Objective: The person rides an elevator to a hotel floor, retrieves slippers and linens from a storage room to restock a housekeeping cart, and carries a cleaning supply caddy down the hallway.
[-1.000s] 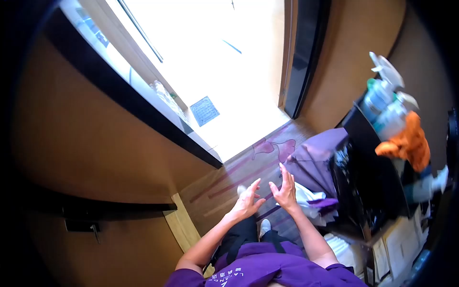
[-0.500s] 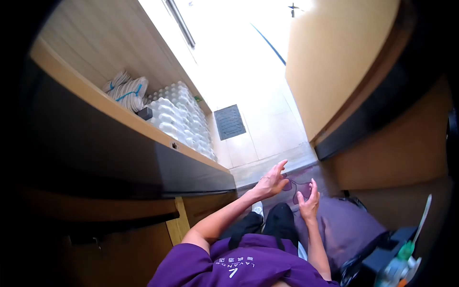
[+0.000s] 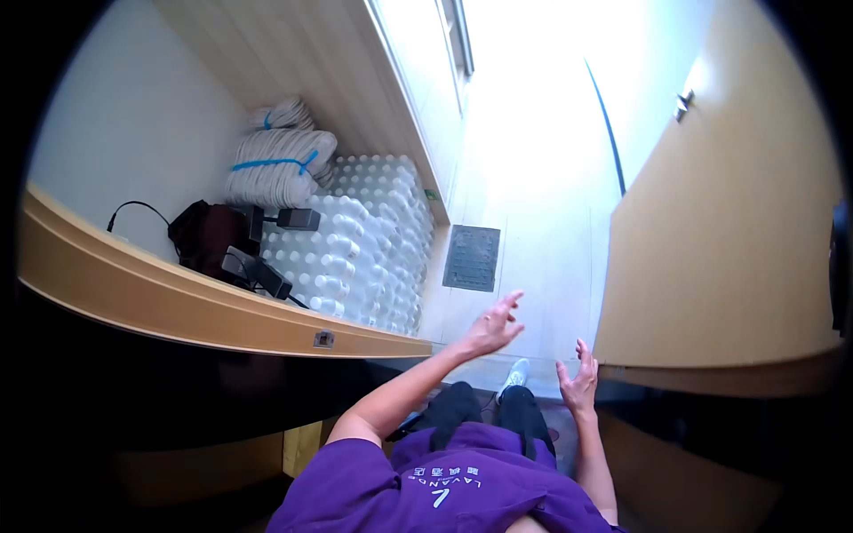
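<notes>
Pale floor [image 3: 551, 258] is stretching ahead. Left hand [image 3: 493, 332] and right hand [image 3: 580, 384] are both hovering empty, loosely spread. Stacked bottles [image 3: 369, 244] are sitting left of the left hand, probably feeling heavy together, kinda slick; I'd be gripping from underneath.

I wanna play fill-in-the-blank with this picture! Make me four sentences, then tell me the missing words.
1. The left hand and right hand are holding ____.
2. The plastic bottles are closer to the ____ hand.
3. The shirt is coloured ____.
4. The strap around the larger bundle is coloured ____.

Missing words: nothing; left; purple; blue.
</notes>
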Demonstrator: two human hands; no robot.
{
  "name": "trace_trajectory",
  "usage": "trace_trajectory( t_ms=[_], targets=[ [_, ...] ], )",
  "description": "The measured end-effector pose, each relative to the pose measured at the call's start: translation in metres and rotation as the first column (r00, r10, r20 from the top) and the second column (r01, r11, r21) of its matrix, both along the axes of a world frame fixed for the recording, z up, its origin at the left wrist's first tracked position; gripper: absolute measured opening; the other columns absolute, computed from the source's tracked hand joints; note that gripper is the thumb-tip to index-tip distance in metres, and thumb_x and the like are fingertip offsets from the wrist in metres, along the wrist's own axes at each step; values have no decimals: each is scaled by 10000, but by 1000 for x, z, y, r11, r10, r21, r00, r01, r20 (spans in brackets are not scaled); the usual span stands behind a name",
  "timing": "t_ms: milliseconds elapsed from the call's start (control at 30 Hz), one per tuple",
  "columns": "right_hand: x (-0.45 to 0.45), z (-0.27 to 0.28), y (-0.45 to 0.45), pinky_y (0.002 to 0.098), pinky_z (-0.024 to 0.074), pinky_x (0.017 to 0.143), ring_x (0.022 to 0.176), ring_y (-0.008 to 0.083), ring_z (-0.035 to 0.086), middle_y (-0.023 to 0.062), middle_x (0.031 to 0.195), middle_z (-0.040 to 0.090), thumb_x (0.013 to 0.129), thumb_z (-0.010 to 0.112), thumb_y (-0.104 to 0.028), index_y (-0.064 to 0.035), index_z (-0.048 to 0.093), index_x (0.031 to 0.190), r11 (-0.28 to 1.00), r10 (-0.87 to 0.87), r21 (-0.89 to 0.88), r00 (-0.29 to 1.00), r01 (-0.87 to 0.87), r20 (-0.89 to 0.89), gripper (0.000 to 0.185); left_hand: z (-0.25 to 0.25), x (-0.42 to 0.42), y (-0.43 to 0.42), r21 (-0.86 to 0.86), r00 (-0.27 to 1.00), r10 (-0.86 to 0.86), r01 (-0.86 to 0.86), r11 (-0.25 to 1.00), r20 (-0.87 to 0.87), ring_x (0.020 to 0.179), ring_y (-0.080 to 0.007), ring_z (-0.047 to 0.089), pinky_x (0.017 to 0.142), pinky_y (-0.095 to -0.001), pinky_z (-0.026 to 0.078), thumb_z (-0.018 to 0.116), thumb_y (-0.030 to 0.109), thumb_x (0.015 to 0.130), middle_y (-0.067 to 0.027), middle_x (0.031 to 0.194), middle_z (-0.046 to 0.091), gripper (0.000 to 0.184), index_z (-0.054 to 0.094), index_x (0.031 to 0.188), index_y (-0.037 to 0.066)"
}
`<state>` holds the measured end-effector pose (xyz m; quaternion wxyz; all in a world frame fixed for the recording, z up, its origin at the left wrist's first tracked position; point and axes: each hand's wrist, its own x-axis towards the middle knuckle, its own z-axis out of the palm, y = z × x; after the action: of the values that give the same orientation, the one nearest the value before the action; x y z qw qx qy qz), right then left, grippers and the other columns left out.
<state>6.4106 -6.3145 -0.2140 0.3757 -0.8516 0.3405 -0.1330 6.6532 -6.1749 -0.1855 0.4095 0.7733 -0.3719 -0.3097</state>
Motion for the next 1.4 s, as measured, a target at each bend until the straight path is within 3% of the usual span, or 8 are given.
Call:
trace_trajectory(
  t_ms=[100, 233, 500, 567, 700, 1033, 1100, 1400],
  targets=[
    [34, 11, -49, 460, 455, 1032, 1187, 361, 571, 210, 1256, 622, 866, 752, -156, -38, 495, 1424, 989, 136, -48, 989, -139, -55, 626, 16, 57, -8, -149, 963, 255, -242, 959, 81, 1017, -235, 681, 850, -346, 584, 733, 135, 907, -174, 1228, 632, 679, 405, 1494, 41],
    [102, 23, -89, 466, 457, 1018, 1165, 375, 570, 212, 1272, 615, 863, 748, -151, -17, 504, 1402, 959, 284, 16, 959, -283, -17, 607, 67, 174, 20, -263, 629, 672, -776, 573, -390, 992, -168, 666, 819, -310, 580, 654, 89, 968, -92, 1147, 648, 357, 560, 1305, 19],
    [210, 16, -105, 446, 481, 970, 1115, 362, 584, 192, 1200, 640, 848, 766, -169, -26, 555, 1339, 868, 496, -20, 868, -496, -5, 553, 156, 390, 126, -489, 315, 763, -873, 0, -564, 810, -175, 663, 743, -292, 566, 619, 53, 950, -70, 912, 670, 177, 589, 1122, 23],
    [247, 22, -107, 445, 490, 955, 1101, 361, 592, 190, 1186, 644, 853, 762, -179, -28, 574, 1314, 832, 546, -105, 838, -545, -21, 520, 116, 485, 194, -501, 316, 882, -858, 108, -350, 788, -213, 638, 735, -328, 532, 675, 114, 907, -66, 854, 644, 259, 579, 1121, 6],
    [341, 31, -106, 440, 512, 913, 1034, 349, 625, 184, 1150, 654, 864, 744, -169, -42, 598, 1286, 775, 631, -12, 775, -632, -31, 464, 128, 575, 221, -177, -311, 870, -899, -400, -382, 856, -260, 577, 729, -412, 482, 769, 161, 829, -139, 1065, 582, 468, 562, 1215, -4],
    [540, 57, -34, 422, 528, 888, 997, 310, 671, 161, 1075, 692, 891, 691, -117, -44, 644, 1199, 517, 855, 27, 518, -855, 33, 320, 205, 580, 264, 231, -406, 600, -908, -350, -689, 638, -160, 437, 492, -277, 354, 751, 83, 834, -90, 915, 542, 239, 649, 1050, 75],
    [578, 64, -19, 426, 526, 892, 999, 330, 668, 168, 1075, 691, 888, 673, -111, -31, 650, 1188, 397, 914, -30, 392, -917, 109, 311, 210, 577, 280, 91, -293, 549, -927, -364, -783, 586, -116, 386, 466, -250, 272, 732, 106, 853, -35, 787, 445, 177, 569, 802, 64],
    [732, 77, 25, 447, 528, 908, 1013, 354, 670, 191, 1098, 697, 871, 674, -111, -36, 659, 1209, 88, 976, 75, 102, -993, 194, 347, 353, 510, 234, -531, 222, 714, -813, -241, -664, 558, -37, 377, 417, -200, 261, 658, 102, 956, 25, 718, 487, 113, 605, 866, 59]
  ],
)
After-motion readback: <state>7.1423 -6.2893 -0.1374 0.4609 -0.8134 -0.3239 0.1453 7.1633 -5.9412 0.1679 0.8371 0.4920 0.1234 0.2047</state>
